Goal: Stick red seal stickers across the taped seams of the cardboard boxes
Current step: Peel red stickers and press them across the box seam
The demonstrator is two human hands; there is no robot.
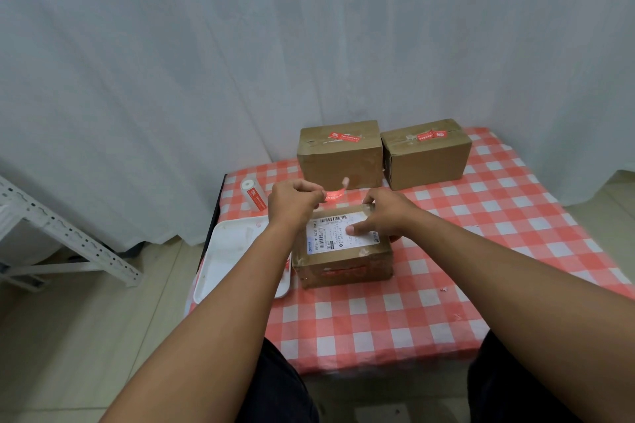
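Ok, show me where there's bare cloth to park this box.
Free: checked cloth right of the near box, in front of the right back box, and the strip along the near table edge. Crowded: the left side, with tray, sticker roll and both hands.

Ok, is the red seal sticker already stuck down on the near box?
No, the left hand holds the red seal sticker curled in the air above the near box, which the right hand steadies.

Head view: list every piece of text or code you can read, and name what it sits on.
Shipping label on near box: barcode and small print, too blurred to read.
Red stickers on far boxes: white print, unreadable.
Sticker roll: red mark, unreadable.
Held sticker: blurred.
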